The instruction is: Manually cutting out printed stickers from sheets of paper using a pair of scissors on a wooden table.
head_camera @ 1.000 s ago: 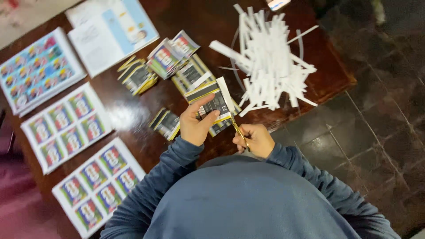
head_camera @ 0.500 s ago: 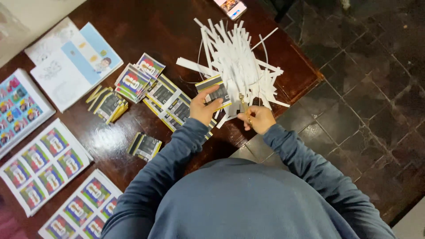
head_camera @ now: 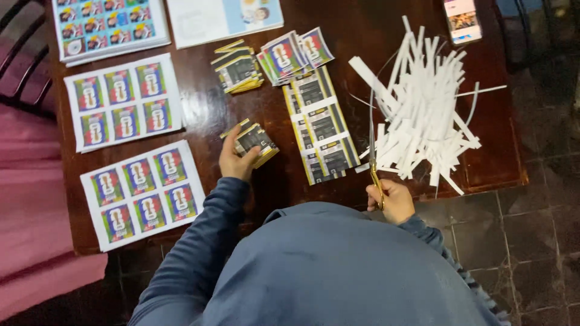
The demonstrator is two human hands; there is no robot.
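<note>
My left hand (head_camera: 237, 161) rests its fingers on a small stack of cut dark cards with yellow edges (head_camera: 255, 140) on the dark wooden table (head_camera: 205, 115). At the table's near edge, my right hand (head_camera: 391, 201) is closed around the gold handles of a pair of scissors (head_camera: 373, 154), whose blades point away from me. Between the hands lies a long strip of uncut dark cards (head_camera: 322, 130).
A heap of white paper offcuts (head_camera: 423, 108) fills the right side. Two more card stacks (head_camera: 238, 69) (head_camera: 290, 54) sit farther back. Printed sheets of colourful cards (head_camera: 124, 99) (head_camera: 144, 193) lie at left, a leaflet (head_camera: 223, 18) and a phone (head_camera: 462, 19) at the back.
My left hand has moved left from the card at the scissors down onto the small stack. My right hand with the scissors drew back to the table edge. The camera view shifted.
</note>
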